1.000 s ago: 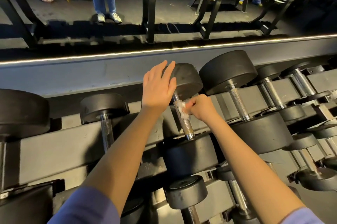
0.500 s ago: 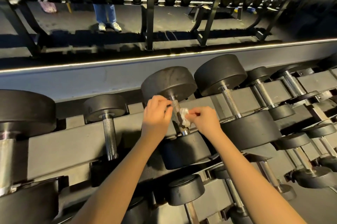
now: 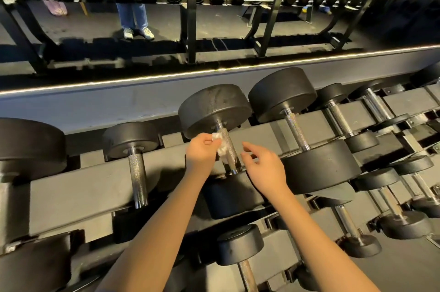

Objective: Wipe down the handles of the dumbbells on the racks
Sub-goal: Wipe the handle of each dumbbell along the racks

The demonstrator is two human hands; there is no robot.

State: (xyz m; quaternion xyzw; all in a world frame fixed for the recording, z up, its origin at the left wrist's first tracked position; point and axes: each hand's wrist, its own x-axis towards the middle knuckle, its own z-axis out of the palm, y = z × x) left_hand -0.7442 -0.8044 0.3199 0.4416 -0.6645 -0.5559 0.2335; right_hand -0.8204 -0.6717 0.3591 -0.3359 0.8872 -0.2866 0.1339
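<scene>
Dark gym floor and more racks (image 3: 190, 18) fill the back. Up close, a long grey rack (image 3: 95, 187) holds rows of dumbbells. One big dumbbell (image 3: 214, 108) sits in the middle of its top row, and its shiny handle (image 3: 229, 149) is being cleaned. The left hand (image 3: 200, 153) pinches a small white wipe (image 3: 220, 146) against that handle. The right hand (image 3: 264, 168) is open, fingers loose, just beside the handle, holding nothing. The job looks far from done. Many handles sit on both sides, and I cannot tell which are clean.
</scene>
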